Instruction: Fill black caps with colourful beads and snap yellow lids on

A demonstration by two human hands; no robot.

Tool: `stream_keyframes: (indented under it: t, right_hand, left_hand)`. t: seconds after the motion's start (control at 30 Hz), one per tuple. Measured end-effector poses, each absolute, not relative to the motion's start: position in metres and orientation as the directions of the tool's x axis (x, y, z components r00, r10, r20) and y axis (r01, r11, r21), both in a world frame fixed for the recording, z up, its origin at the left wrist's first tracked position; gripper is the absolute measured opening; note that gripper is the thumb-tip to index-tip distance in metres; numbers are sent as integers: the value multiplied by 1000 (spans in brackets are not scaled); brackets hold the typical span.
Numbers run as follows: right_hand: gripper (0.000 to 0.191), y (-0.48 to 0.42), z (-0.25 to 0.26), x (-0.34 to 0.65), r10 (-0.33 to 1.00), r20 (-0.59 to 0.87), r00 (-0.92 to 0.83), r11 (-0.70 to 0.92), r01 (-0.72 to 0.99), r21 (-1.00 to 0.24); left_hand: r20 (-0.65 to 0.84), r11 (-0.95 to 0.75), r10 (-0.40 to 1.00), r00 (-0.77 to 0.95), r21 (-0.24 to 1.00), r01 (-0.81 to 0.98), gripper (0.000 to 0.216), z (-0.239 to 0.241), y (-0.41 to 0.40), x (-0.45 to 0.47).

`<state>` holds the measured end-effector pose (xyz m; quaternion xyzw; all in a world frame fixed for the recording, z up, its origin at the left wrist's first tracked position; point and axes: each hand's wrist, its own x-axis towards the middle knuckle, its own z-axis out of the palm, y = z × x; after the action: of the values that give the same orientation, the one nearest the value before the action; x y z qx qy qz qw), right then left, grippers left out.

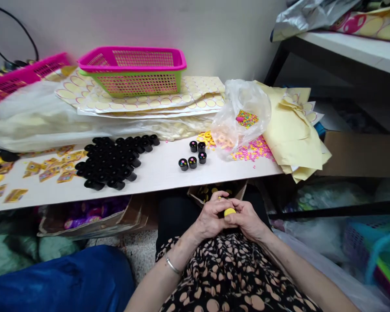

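Both hands meet over the lap, close above a cardboard box [243, 190] with dark and yellow pieces inside. My left hand [211, 219] is closed, its fingers folded against the other hand. A round yellow cap [229, 212] shows between the hands, and the thumb of my right hand [248, 221] presses by it. What lies under the cap is hidden by the fingers. On the tabletop [162, 173] ahead stand several small black cups [192, 162] with coloured bits in them. Farther left is a dense cluster of black cups [108, 162].
A clear bag [225, 125] of coloured beads sits beside loose pink and yellow beads [255, 148]. Behind are a pink-green basket [136, 82] and printed sheets [195, 104]. Yellow packets [52, 169] lie left. A shelf unit [354, 52] stands right. A box of purple items [91, 216] is underneath.
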<state>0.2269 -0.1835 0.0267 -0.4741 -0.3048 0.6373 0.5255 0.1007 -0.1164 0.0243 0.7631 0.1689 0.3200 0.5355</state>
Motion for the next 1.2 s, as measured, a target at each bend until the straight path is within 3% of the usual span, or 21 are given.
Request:
stream_keyframes:
  t: [0.1, 0.2, 0.23, 0.3, 0.37, 0.43, 0.5, 0.63, 0.7, 0.77, 0.83, 0.9, 1.0, 1.1, 1.2]
  right_hand:
    - [31, -173, 22, 229, 967, -253, -34, -253, -256, -933]
    - [36, -159, 17, 236, 974, -224, -20, -218, 166, -962]
    - [38, -155, 17, 238, 979, -206, 10, -195, 369, -909]
    - [41, -146, 15, 240, 981, -192, 22, -148, 727, -671]
    - [41, -137, 12, 237, 967, -251, -29, -80, 907, -413]
    - [41, -131, 6, 233, 942, -328, -74, -18, 963, -268]
    - [41, -129, 0, 229, 927, -364, -90, 10, 976, -216]
    - [46, -132, -1, 231, 913, -388, -127, 50, 978, -202]
    - [43, -132, 12, 237, 902, -394, -178, 81, 964, -252]
    - [29, -124, 33, 244, 902, -352, -250, 101, 915, -391]
    - [18, -105, 57, 250, 940, -201, -275, 122, 823, -554]
    - [23, -75, 75, 255, 985, 16, -171, 147, 793, -591]
    - [33, -23, 84, 261, 982, 163, -100, 167, 864, -475]
    - [33, 18, 79, 265, 988, 126, -86, 112, 970, -217]
    - [25, 35, 70, 267, 993, 98, -60, 73, 989, -129]
  left_hand:
    - [297, -400, 630, 718, 916, -27, 30, 28, -110, 93]
    - [323, -460, 669, 669, 887, 31, 47, 35, -93, 70]
    - [342, -465, 712, 613, 884, 47, 46, 36, -84, 61]
    - [360, -434, 849, 386, 892, 123, 36, 39, -62, 44]
    - [298, -335, 941, 161, 891, 305, 39, 39, -37, 34]
    - [246, -251, 967, 71, 855, 454, 53, 38, -14, 32]
    - [214, -224, 973, 82, 807, 546, 63, 37, 3, 35]
    - [194, -240, 971, 142, 778, 581, 39, 33, 18, 44]
    - [192, -231, 973, 128, 798, 557, 29, 29, 18, 44]
    - [188, -213, 977, 101, 830, 516, 30, 26, 14, 42]
    - [182, -191, 981, 66, 858, 476, 33, 25, 7, 40]
    - [182, -182, 982, 43, 877, 445, 32, 24, -4, 40]
    - [227, -250, 968, 104, 887, 390, 28, 24, -22, 50]
    - [274, -328, 941, 197, 880, 344, 26, 23, -34, 67]
    - [285, -365, 922, 262, 865, 344, 27, 24, -39, 87]
